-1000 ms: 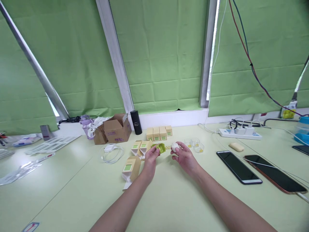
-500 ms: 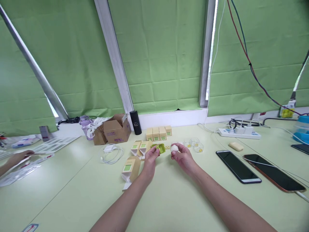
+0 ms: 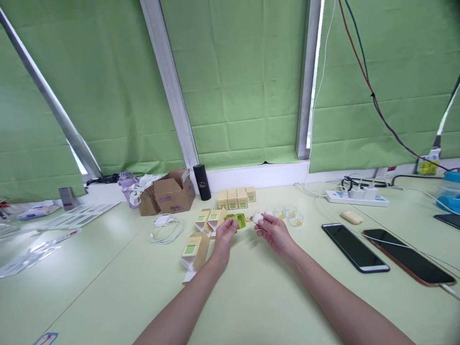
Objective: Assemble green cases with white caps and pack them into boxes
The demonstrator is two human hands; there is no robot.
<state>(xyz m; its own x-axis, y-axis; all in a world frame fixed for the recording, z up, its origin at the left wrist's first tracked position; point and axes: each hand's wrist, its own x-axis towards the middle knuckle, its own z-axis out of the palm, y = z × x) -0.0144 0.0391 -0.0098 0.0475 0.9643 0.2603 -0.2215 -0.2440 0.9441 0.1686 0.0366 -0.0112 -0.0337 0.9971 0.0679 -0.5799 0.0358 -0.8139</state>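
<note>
My left hand is closed on a small olive-green open case, holding it just above the table. Facing it, my right hand pinches a small rounded white piece between thumb and fingers. The two held things are close together but apart. Just left of my left hand stand opened kraft boxes with green windows, one nearest me and a pair behind it. Beyond my right hand sit several clear round containers with yellow bits inside.
A row of closed kraft boxes stands behind my hands. Farther back are a cardboard carton and a black cylinder. A white cable coil lies left. Two phones, a beige oval case and a power strip lie right.
My right hand has turned the white piece and brought it slightly nearer the green case. My left hand stays nearly still. Another person's hand at the far left has left the view.
</note>
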